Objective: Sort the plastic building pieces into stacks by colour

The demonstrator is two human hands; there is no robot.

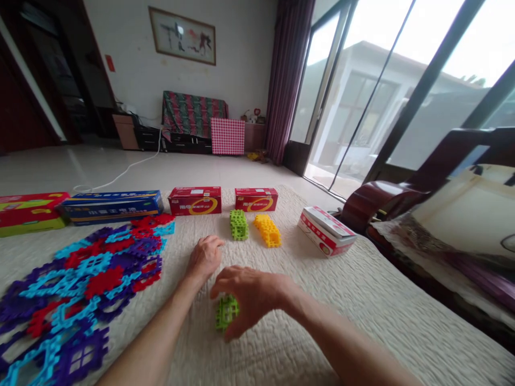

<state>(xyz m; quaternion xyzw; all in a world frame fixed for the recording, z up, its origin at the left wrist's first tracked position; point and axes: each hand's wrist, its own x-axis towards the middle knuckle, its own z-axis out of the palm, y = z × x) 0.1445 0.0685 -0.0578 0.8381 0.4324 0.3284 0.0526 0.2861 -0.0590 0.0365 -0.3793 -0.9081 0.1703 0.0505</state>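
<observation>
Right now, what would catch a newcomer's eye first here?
Probably the sprawl of purple, blue and red pieces on the left of the pale cloth. Near the centre, the right hand arches over a green latticed block. Beyond, a yellow block stands out in front of a red box.

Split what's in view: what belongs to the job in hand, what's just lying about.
Likely the job: green piece at the right hand; farther green piece; yellow piece; pile of flat coloured pieces.
Likely just lying about: checked cloth; patterned cloth; perhaps the boxes.
</observation>
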